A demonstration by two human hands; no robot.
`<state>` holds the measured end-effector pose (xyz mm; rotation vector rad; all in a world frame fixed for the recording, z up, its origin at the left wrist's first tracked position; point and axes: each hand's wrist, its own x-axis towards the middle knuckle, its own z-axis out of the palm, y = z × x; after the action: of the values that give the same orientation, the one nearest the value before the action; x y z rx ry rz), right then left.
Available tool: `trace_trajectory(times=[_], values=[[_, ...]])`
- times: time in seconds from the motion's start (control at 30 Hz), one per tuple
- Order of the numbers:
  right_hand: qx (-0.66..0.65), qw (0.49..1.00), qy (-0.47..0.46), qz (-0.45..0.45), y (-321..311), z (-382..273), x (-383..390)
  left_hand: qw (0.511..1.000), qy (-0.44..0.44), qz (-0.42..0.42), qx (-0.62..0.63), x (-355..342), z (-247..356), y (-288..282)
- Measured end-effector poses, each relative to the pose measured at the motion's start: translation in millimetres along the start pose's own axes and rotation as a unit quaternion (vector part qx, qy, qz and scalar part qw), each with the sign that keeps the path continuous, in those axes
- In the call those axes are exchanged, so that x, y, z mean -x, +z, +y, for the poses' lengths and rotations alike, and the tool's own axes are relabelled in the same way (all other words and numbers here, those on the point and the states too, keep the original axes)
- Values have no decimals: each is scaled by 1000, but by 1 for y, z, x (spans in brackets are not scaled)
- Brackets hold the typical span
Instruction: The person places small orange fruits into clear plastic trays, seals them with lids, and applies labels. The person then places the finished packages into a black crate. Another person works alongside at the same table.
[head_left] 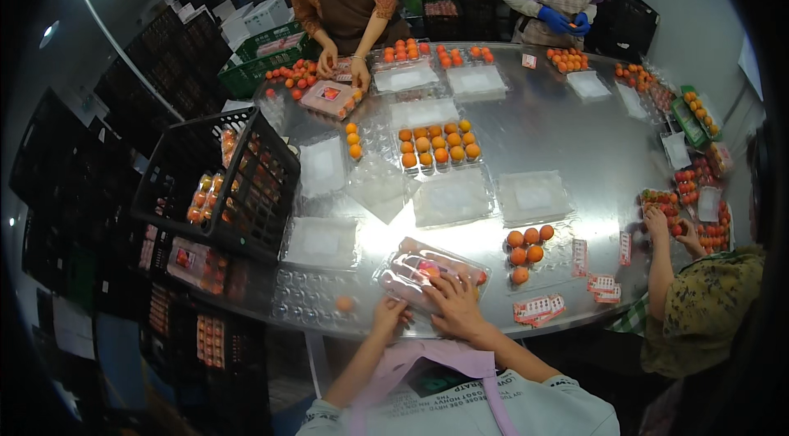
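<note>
A closed clear plastic clamshell box (403,273) with a pink-and-red label lies at the table's near edge. Round fruit shows through its glossy lid, blurred by glare. My left hand (390,318) has its fingers curled at the box's near left corner. Across the right part of the lid, my right hand (454,304) lies with its fingers spread. To the left is an open clear tray with moulded cups (306,296), holding a single orange fruit (344,303). Several loose orange fruits (517,256) sit together to the right, near printed label cards (539,309).
Open clear boxes with white pads (450,198) and a filled fruit tray (440,144) cover the metal table's middle. A black crate (246,226) of packed fruit stands left. Across the table are two co-workers; another person's hands (656,224) handle red fruit at right.
</note>
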<state>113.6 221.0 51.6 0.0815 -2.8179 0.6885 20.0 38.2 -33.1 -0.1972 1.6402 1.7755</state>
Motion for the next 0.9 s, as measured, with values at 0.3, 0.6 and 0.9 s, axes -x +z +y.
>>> trace_trajectory(times=[0.3,0.6,0.9], values=[[-40,998,-9,47,-22,-3,-10,998,6,32,-48,3,-2,-4],[166,964,6,208,-67,38,-74,999,-29,23,-13,26,10,-12],[-40,991,-83,99,-22,21,-39,993,-119,16,-6,54,22,-18]])
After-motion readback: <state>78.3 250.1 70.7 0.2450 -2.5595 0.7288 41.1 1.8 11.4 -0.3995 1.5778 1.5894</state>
